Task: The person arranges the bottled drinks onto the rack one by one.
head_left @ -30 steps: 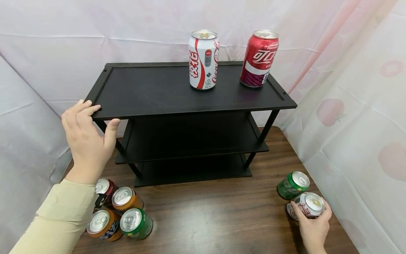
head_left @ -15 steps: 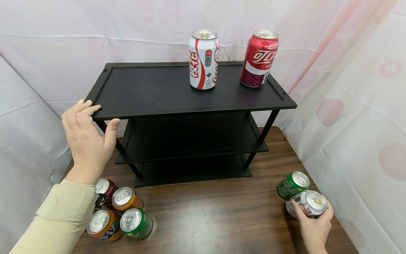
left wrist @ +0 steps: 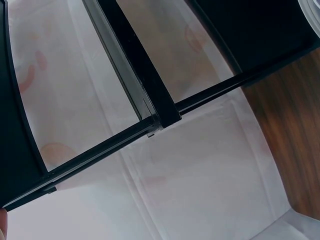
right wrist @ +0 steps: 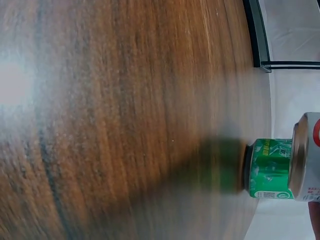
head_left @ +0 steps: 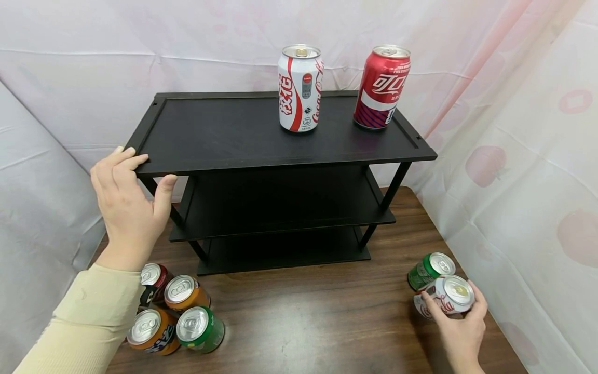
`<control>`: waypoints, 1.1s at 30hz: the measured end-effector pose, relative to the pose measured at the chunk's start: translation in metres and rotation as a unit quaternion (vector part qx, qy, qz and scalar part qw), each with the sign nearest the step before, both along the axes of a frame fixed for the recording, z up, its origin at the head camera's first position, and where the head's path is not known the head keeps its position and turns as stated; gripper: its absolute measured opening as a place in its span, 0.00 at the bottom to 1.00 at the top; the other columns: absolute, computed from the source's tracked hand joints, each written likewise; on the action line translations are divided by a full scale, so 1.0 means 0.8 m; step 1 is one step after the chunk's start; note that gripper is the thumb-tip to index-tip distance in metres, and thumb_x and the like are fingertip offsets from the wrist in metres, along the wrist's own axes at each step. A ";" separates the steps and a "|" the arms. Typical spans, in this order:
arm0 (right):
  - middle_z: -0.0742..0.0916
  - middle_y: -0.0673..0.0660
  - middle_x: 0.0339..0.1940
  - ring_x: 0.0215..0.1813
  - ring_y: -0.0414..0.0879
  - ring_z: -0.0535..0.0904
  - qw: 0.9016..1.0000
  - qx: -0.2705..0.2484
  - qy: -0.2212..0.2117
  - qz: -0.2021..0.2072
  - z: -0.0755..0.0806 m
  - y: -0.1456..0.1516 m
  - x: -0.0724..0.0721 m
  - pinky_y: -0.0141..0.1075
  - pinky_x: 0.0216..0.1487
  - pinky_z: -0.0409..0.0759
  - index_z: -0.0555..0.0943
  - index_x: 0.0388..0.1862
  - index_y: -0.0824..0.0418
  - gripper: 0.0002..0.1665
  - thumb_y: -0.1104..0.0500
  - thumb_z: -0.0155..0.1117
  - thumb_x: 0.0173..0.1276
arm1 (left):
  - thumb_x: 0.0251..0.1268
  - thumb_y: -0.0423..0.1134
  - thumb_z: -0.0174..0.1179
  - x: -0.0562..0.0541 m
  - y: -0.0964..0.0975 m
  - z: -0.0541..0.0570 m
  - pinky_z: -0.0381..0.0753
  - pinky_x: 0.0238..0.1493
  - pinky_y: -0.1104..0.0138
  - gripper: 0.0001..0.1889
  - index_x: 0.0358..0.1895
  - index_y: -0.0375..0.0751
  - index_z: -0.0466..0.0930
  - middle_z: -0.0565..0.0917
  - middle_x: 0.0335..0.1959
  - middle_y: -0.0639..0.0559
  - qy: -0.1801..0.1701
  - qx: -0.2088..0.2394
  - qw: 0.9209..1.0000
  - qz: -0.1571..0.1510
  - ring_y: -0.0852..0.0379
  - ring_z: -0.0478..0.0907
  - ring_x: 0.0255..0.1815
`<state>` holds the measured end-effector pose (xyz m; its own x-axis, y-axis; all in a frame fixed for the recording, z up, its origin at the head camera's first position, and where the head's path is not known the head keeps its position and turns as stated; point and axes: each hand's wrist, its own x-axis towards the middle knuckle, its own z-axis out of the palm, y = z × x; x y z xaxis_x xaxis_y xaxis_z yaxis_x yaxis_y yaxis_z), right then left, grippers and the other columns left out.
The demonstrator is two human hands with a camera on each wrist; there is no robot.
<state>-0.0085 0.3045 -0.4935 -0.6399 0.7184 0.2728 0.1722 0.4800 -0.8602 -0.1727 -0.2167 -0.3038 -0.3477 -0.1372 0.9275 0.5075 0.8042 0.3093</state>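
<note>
In the head view my right hand (head_left: 460,332) grips a white soda can (head_left: 436,301) with red lettering, thumb on its left side and fingers on its right. The right wrist view shows this white can (right wrist: 307,170) raised off the table, its base above the wood. Just behind it stands a green can (head_left: 420,275), partly covered by the white one. My left hand (head_left: 126,208) rests on the front left corner of a black three-tier shelf (head_left: 219,130), fingers on top and thumb spread beside the front edge.
On the top tier stand a white can (head_left: 299,98) and a red can (head_left: 380,96). At the lower left, a dark red can (head_left: 163,280), two orange cans (head_left: 193,298) and a green can (head_left: 212,332) cluster on the brown table (head_left: 303,317). White curtains surround the table.
My right hand has lifted the white can and shifted it slightly left and away from me. The left hand has stayed on the shelf corner.
</note>
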 end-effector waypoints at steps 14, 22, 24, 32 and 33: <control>0.74 0.31 0.53 0.49 0.26 0.73 0.998 0.016 0.040 0.040 0.003 -0.004 -0.002 0.12 0.44 0.68 0.66 0.73 0.53 0.57 0.70 0.82 0.42 | 0.65 0.70 0.52 0.001 -0.002 -0.001 0.59 0.73 0.49 0.40 0.50 0.28 0.72 0.73 0.56 0.30 -0.004 -0.002 1.000 0.000 0.36 0.66 0.66; 0.76 0.32 0.53 0.49 0.27 0.74 0.996 0.026 0.063 0.063 0.013 -0.011 -0.005 0.13 0.44 0.69 0.68 0.72 0.58 0.57 0.73 0.82 0.40 | 0.65 0.70 0.52 0.001 -0.001 -0.001 0.59 0.73 0.49 0.40 0.50 0.28 0.72 0.72 0.56 0.30 -0.003 -0.001 1.000 -0.002 0.36 0.66 0.65; 0.76 0.32 0.52 0.48 0.27 0.75 0.995 0.026 0.064 0.067 0.016 -0.013 -0.007 0.13 0.44 0.70 0.68 0.72 0.57 0.57 0.73 0.82 0.40 | 0.65 0.70 0.52 0.001 -0.001 -0.001 0.59 0.73 0.49 0.40 0.50 0.28 0.72 0.73 0.55 0.30 -0.001 0.000 1.000 -0.002 0.36 0.67 0.65; 0.77 0.32 0.53 0.48 0.27 0.75 0.988 0.051 0.107 0.096 0.022 -0.018 -0.013 0.13 0.45 0.70 0.69 0.70 0.64 0.57 0.77 0.80 0.36 | 0.65 0.70 0.52 0.000 -0.001 0.000 0.59 0.73 0.49 0.40 0.50 0.28 0.72 0.73 0.56 0.30 -0.001 -0.001 1.000 -0.003 0.36 0.67 0.65; 0.77 0.32 0.54 0.49 0.27 0.75 0.987 0.052 0.112 0.099 0.023 -0.019 -0.014 0.13 0.45 0.70 0.69 0.70 0.65 0.58 0.77 0.80 0.35 | 0.65 0.70 0.52 0.000 -0.001 0.000 0.59 0.73 0.49 0.40 0.50 0.28 0.72 0.72 0.56 0.30 -0.001 -0.002 1.000 -0.004 0.36 0.66 0.65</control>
<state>-0.0194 0.2896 -0.4751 -0.6807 0.5451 0.4894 -0.1228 0.5737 -0.8098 -0.1724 -0.2177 -0.3041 -0.3512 -0.1312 0.9271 0.5123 0.8018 0.3076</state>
